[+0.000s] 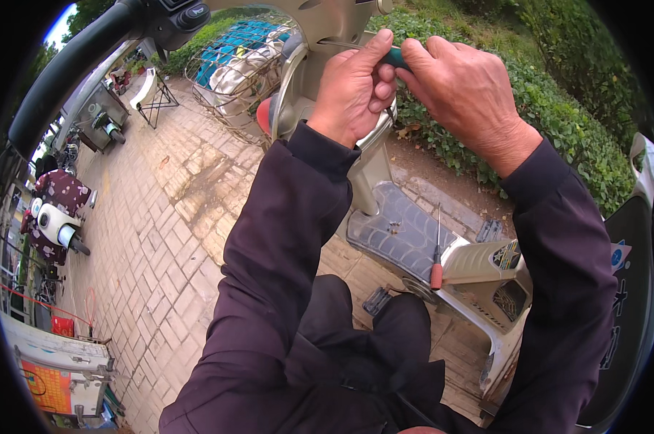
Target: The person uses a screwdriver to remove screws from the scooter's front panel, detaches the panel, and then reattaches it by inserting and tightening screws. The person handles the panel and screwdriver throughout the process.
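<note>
A green-handled screwdriver point(395, 58) lies level at the top of the view, its thin metal shaft reaching left to the beige front panel point(334, 22) of an electric scooter. My right hand point(460, 90) grips the handle's end. Around the front of the handle and the shaft, my left hand point(356, 90) is closed, thumb on top. A small dark piece shows below its fingers, too small to name. On the scooter's grey footboard point(385, 210) lie a few tiny metal parts point(394, 227), perhaps screws. A second screwdriver point(437, 267), with a red handle, rests across the footboard's edge.
The black handlebar grip point(74, 69) arches over the upper left. Beyond the scooter stands a wire basket point(236, 69) with cloth in it. Green hedge point(558, 108) lines the right. Brick paving point(153, 217) spreads left, with a folding chair point(152, 94) and parked scooters point(59, 220).
</note>
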Demonstrator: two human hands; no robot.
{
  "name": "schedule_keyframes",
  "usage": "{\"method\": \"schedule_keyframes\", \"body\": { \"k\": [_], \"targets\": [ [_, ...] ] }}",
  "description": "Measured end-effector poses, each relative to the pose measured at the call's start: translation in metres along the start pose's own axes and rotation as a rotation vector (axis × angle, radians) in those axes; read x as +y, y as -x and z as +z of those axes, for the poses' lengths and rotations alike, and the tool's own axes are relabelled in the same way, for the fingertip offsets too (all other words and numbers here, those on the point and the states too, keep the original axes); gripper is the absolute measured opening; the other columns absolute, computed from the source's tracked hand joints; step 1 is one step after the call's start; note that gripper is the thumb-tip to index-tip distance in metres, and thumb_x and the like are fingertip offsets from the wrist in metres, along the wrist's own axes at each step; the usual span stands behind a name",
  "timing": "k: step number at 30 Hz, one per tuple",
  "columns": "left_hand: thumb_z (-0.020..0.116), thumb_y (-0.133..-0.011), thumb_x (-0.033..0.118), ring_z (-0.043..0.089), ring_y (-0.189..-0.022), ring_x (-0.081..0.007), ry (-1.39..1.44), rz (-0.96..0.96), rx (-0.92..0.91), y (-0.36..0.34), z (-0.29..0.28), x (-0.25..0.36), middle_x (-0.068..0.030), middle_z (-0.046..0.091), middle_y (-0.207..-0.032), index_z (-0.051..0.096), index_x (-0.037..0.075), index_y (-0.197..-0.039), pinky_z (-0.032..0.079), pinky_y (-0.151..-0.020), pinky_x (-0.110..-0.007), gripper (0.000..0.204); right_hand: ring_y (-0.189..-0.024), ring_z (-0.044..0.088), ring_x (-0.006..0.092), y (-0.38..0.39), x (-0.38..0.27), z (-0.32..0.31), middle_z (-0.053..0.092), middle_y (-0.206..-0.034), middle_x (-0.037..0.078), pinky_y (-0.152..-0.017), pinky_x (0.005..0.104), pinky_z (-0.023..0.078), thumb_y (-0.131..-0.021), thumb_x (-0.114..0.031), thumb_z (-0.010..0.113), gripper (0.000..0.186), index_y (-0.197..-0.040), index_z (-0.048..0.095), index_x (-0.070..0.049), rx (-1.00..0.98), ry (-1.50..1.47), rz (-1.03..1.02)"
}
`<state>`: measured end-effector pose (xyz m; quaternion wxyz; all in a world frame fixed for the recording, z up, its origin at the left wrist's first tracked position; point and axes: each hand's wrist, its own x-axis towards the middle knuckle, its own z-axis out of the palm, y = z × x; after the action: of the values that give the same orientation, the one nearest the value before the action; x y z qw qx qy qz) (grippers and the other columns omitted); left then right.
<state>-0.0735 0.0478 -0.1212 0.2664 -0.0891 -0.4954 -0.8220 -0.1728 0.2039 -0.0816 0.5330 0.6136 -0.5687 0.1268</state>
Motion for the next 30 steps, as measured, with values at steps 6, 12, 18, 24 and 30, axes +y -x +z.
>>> {"method": "schedule_keyframes", "body": {
  "k": [6,12,18,24,30],
  "targets": [
    [0.069,-0.101,0.03,0.052,-0.05,-0.0081,-0.028,0.033,-0.006,-0.005,-0.003,-0.003,-0.0022,0.061,-0.067,0.063,0.006,-0.085,0.033,-0.039,-0.021,0.03,-0.044,0.055,0.0083,0.002,0.004,-0.021,0.057,-0.066,0.003,-0.038,0.0241,0.04,-0.102,-0.054,0.062,0.057,-0.105,0.067,0.003,-0.518,-1.194,0.974],
    [0.067,-0.103,0.035,0.051,-0.049,-0.0086,-0.025,-0.003,0.011,-0.002,-0.001,-0.004,-0.0015,0.059,-0.065,0.063,0.006,-0.085,0.033,-0.039,-0.021,0.034,-0.059,0.066,0.0213,-0.001,0.01,-0.003,0.063,-0.065,0.01,-0.051,0.0349,0.05,-0.097,-0.038,0.068,0.037,-0.091,0.065,-0.001,-0.294,-0.742,0.503],
    [0.063,-0.105,0.034,0.045,-0.046,-0.007,-0.051,-0.06,0.028,0.003,0.012,-0.003,0.0019,0.05,-0.061,0.058,0.008,-0.083,0.028,-0.035,-0.023,0.034,-0.073,0.071,0.0285,0.005,0.008,-0.001,0.068,-0.081,0.018,-0.062,0.0416,0.054,-0.091,-0.049,0.071,0.051,-0.101,0.063,0.0,-0.018,-0.068,0.057],
    [0.059,-0.108,0.026,0.048,-0.054,-0.0072,0.057,-0.03,-0.103,-0.001,0.007,-0.004,0.0019,0.05,-0.067,0.054,0.008,-0.082,0.033,-0.039,-0.022,0.032,-0.041,0.057,0.0099,0.0,0.023,-0.02,0.061,-0.066,0.004,-0.033,0.0239,0.037,-0.105,-0.055,0.055,0.055,-0.097,0.066,-0.001,-0.617,-1.418,1.019],
    [0.064,-0.105,0.03,0.047,-0.05,-0.0083,0.006,-0.041,0.022,0.001,0.012,-0.006,0.0012,0.05,-0.065,0.055,0.009,-0.081,0.031,-0.038,-0.022,0.034,-0.061,0.066,0.0301,0.003,0.005,0.001,0.067,-0.071,0.018,-0.056,0.0403,0.052,-0.1,-0.041,0.061,0.044,-0.087,0.072,0.0,0.028,-0.157,0.123]
  ]
}}
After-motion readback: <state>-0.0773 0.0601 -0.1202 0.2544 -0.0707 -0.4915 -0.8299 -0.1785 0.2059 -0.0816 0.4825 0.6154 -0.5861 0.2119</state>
